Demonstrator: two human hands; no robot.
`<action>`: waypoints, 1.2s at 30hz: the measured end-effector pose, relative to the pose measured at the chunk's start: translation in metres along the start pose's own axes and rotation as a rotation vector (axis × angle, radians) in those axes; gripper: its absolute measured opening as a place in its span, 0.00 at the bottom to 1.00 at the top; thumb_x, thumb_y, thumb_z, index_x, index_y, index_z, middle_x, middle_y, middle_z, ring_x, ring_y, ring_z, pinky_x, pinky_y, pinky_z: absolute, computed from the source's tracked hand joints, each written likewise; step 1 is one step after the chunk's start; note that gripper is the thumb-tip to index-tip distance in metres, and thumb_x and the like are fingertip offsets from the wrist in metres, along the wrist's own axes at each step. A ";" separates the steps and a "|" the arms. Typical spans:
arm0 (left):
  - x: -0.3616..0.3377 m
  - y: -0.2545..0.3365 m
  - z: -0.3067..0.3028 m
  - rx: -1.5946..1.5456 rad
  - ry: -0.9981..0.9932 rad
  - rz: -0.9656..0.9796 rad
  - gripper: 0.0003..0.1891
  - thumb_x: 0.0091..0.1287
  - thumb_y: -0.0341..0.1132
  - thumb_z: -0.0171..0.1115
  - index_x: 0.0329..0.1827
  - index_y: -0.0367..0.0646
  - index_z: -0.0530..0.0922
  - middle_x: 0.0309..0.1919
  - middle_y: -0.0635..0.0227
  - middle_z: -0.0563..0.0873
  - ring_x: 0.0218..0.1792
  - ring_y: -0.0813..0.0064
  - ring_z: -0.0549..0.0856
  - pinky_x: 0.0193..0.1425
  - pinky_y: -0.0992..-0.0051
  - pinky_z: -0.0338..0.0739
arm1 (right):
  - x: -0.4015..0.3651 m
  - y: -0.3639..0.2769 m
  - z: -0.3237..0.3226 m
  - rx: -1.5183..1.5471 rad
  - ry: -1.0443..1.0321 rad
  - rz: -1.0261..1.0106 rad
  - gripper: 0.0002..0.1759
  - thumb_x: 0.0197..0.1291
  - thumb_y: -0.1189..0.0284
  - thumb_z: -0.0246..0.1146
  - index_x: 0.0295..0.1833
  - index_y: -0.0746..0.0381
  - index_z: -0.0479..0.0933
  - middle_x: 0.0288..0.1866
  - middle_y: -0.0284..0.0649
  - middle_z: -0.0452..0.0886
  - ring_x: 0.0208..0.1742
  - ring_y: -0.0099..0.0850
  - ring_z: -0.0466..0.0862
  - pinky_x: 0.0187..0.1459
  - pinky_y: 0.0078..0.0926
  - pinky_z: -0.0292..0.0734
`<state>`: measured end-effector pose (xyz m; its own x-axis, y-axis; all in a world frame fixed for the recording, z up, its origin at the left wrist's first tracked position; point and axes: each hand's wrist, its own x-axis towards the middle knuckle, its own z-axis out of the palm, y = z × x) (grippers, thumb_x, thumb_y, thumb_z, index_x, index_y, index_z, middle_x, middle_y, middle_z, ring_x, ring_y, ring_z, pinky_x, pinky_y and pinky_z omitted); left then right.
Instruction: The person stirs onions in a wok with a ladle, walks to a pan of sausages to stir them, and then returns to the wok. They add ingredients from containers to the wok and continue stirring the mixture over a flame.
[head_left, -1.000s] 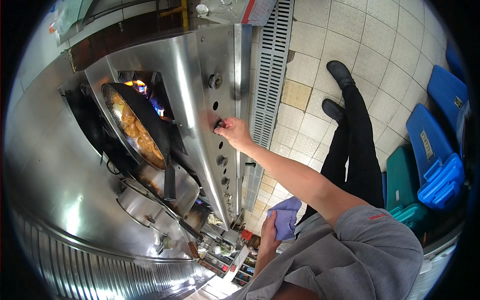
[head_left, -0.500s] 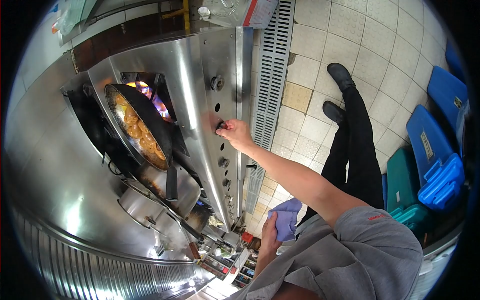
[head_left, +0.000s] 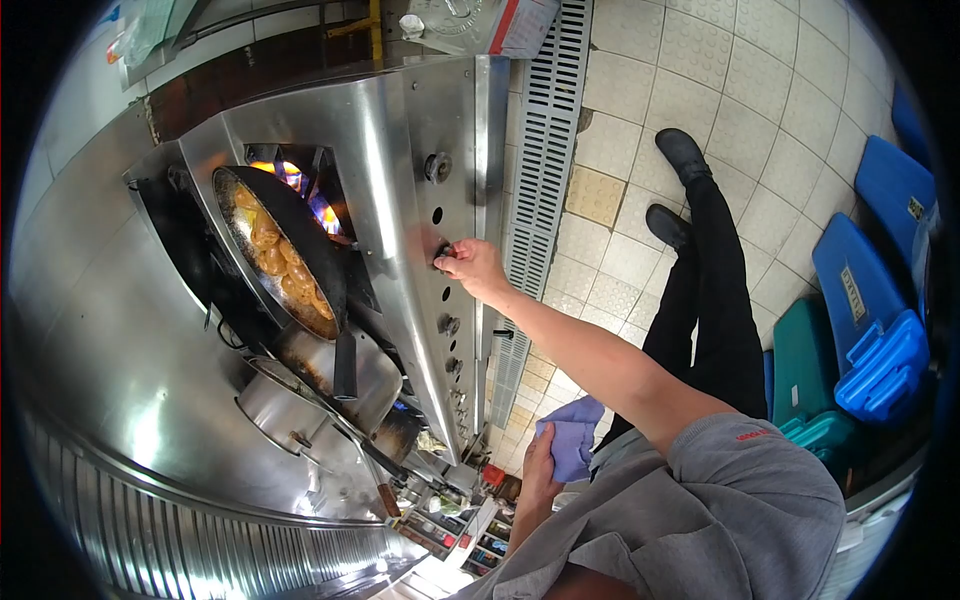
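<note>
My right hand (head_left: 472,266) is closed around a small black control knob (head_left: 441,254) on the steel stove front, fingertips pinching it. Lower in the head view, my left hand (head_left: 540,466) grips a folded purple cloth (head_left: 573,440) near my waist. A black frying pan (head_left: 290,215) rests on the burner beyond the knobs, its handle (head_left: 345,368) pointing toward the bottom of the picture. Browned, sauce-coated pieces of food (head_left: 283,262) lie in the pan. Orange and blue flames (head_left: 322,208) burn beside and under it.
More knobs (head_left: 438,167) line the stove front (head_left: 385,200). Past the pan handle stands a steel pot (head_left: 285,412). A slotted drain grate (head_left: 548,120) runs along the tiled floor (head_left: 640,90). Bins with blue lids (head_left: 858,275) and a green lid (head_left: 806,360) stand at the right.
The flames beside the pan have changed shape and look more orange. My right hand stays on the knob, and my left hand keeps the cloth in the same place.
</note>
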<state>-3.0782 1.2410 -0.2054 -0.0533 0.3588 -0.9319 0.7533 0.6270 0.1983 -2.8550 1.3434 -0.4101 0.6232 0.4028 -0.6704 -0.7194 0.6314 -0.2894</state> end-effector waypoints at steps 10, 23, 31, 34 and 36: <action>0.006 -0.006 -0.009 -0.037 0.004 -0.001 0.17 0.75 0.41 0.54 0.57 0.35 0.72 0.45 0.59 0.84 0.41 0.68 0.87 0.45 0.68 0.85 | 0.000 -0.002 0.000 -0.003 0.000 0.021 0.09 0.53 0.77 0.71 0.31 0.69 0.77 0.25 0.36 0.81 0.25 0.21 0.77 0.26 0.21 0.71; 0.003 -0.006 -0.007 -0.032 -0.014 -0.004 0.18 0.75 0.41 0.54 0.58 0.36 0.72 0.47 0.59 0.84 0.44 0.69 0.86 0.48 0.68 0.84 | -0.003 -0.009 0.001 -0.013 0.027 0.038 0.09 0.53 0.78 0.71 0.32 0.70 0.78 0.27 0.38 0.81 0.27 0.22 0.79 0.27 0.20 0.75; 0.003 -0.008 -0.008 -0.040 -0.005 0.001 0.18 0.74 0.40 0.55 0.58 0.35 0.72 0.47 0.60 0.84 0.43 0.70 0.86 0.48 0.69 0.84 | 0.000 -0.003 0.000 -0.017 0.015 0.026 0.09 0.54 0.77 0.71 0.32 0.70 0.78 0.27 0.38 0.81 0.26 0.22 0.79 0.27 0.20 0.75; -0.001 -0.005 -0.003 -0.038 -0.004 0.000 0.17 0.74 0.40 0.56 0.57 0.35 0.73 0.46 0.60 0.84 0.43 0.70 0.86 0.48 0.69 0.84 | 0.000 -0.002 -0.001 -0.016 0.002 0.029 0.10 0.54 0.76 0.71 0.31 0.70 0.78 0.26 0.37 0.80 0.26 0.21 0.78 0.27 0.20 0.75; 0.000 -0.006 -0.003 -0.043 0.007 0.002 0.17 0.74 0.40 0.56 0.57 0.35 0.73 0.46 0.60 0.84 0.43 0.70 0.86 0.48 0.70 0.84 | 0.000 -0.003 -0.001 -0.014 0.000 0.032 0.10 0.55 0.76 0.71 0.31 0.70 0.78 0.26 0.37 0.80 0.26 0.21 0.78 0.27 0.21 0.76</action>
<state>-3.0844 1.2394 -0.2054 -0.0568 0.3648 -0.9293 0.7245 0.6556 0.2130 -2.8531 1.3410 -0.4098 0.5999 0.4224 -0.6795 -0.7430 0.6092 -0.2772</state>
